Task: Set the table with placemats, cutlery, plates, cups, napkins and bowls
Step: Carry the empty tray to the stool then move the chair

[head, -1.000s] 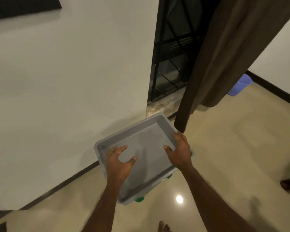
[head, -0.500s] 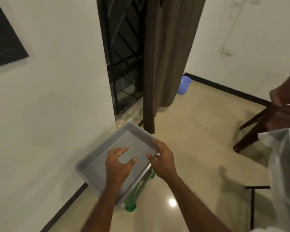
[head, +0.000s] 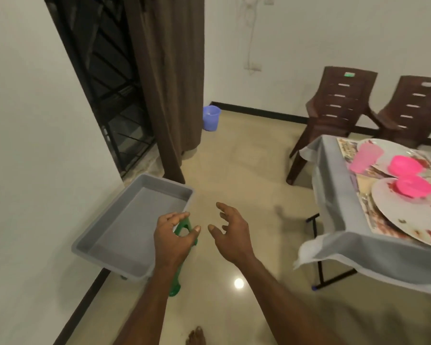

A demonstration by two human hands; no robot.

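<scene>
An empty grey tray [head: 125,235] rests on a green stool [head: 182,232] by the left wall. My left hand [head: 174,241] hovers just past the tray's right edge, fingers loosely spread, holding nothing. My right hand [head: 230,235] hangs over the floor beside it, fingers spread and empty. At the right, the table [head: 339,207] has a grey cloth, a printed placemat [head: 378,220], white plates [head: 393,207], two pink bowls [head: 406,165] and a pink cup [head: 365,155].
Two brown plastic chairs [head: 334,113] stand behind the table against the far wall. A brown curtain [head: 169,78] and a dark barred door [head: 105,70] are ahead on the left. A blue bucket [head: 211,118] sits on the floor. My bare foot [head: 195,336] shows at the bottom.
Both hands have left the tray and drawn back to its right. My view has swung right, bringing the set table and chairs into sight.
</scene>
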